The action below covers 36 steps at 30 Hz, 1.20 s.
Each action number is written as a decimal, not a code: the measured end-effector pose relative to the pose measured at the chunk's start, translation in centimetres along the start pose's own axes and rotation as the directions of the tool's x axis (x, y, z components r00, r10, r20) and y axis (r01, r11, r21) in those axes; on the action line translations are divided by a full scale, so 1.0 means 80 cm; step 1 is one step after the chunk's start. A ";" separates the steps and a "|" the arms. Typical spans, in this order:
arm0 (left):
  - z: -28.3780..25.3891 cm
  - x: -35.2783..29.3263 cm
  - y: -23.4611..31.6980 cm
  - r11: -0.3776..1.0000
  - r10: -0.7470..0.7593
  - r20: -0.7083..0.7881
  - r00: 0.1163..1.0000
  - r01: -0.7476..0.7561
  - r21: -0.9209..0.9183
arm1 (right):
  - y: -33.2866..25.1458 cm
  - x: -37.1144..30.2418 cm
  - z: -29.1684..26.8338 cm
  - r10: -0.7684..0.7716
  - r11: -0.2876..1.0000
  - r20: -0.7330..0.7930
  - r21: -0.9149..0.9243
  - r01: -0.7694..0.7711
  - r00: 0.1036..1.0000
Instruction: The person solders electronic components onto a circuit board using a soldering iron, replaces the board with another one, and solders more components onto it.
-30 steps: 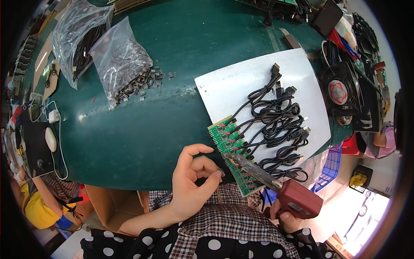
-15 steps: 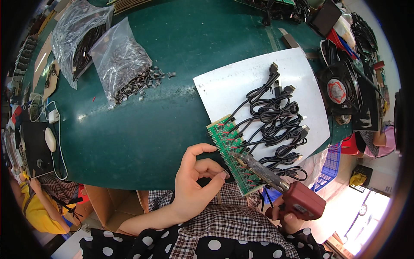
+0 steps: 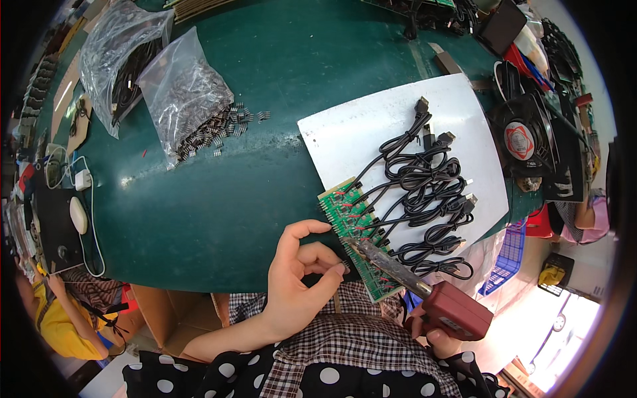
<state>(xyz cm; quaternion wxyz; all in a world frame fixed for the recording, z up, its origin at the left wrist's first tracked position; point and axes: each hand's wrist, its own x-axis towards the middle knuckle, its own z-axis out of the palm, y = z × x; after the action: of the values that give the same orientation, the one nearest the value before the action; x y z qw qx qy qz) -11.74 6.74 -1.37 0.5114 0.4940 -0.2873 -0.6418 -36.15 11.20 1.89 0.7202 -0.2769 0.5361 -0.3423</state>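
At a green circuit board (image 3: 347, 213), left hand (image 3: 294, 285) pinching tiny part (image 3: 346, 267), right hand (image 3: 440, 341) gripping soldering iron (image 3: 454, 308)

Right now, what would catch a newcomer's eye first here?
Probably the coiled black cables on the white sheet, right of centre. Below, the right hand holds a dark red tool over a green circuit board, the left hand at its left edge. Upper left, small parts spill from a clear bag.

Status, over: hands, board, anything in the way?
Right hand gripping maroon-handled soldering iron, angled over green circuit board. Left hand by board's pinned edge, whether holding anything unclear. Coiled black cables crowd board's right side.
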 end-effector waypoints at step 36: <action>0.014 -0.003 -0.004 1.000 0.020 0.020 1.000 -0.020 -0.021 | 0.013 0.001 -0.038 -0.863 0.450 -0.416 -0.375 0.811 0.287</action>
<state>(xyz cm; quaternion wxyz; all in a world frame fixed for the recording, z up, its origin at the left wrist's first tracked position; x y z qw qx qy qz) -12.93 6.91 -1.15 0.5201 0.4790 -0.2907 -0.6447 -38.86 11.66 0.19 0.2304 -0.4355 0.5083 -0.7063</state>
